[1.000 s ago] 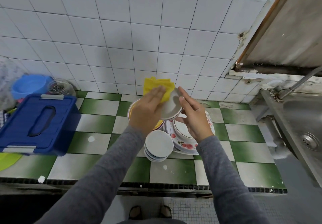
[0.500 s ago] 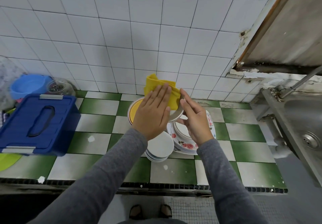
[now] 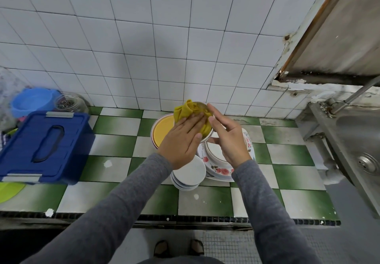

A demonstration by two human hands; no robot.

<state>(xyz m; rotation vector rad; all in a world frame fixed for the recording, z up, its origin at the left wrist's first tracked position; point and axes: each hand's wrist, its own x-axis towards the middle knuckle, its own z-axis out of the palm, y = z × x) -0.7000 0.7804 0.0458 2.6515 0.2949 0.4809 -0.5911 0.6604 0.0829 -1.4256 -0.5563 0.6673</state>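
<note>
One cloth [image 3: 190, 111] between left hand [image 3: 182, 141] and bowl [image 3: 206, 139]

Counter [image 3: 115, 169], green-and-white tile: what you have on it.
To your left, a lidded blue box [image 3: 45, 146]. Behind it, near the wall, a blue bowl [image 3: 33, 101] with a jar [image 3: 70, 104] just beside it. In front of the box, a green disc [image 3: 8, 189], cut off by the frame edge. At centre, a yellow plate [image 3: 162, 130], and to its right a floral plate [image 3: 218, 171] with white dishes stacked in it. A saucer stack [image 3: 189, 175] stands in front, between the two plates.
</note>
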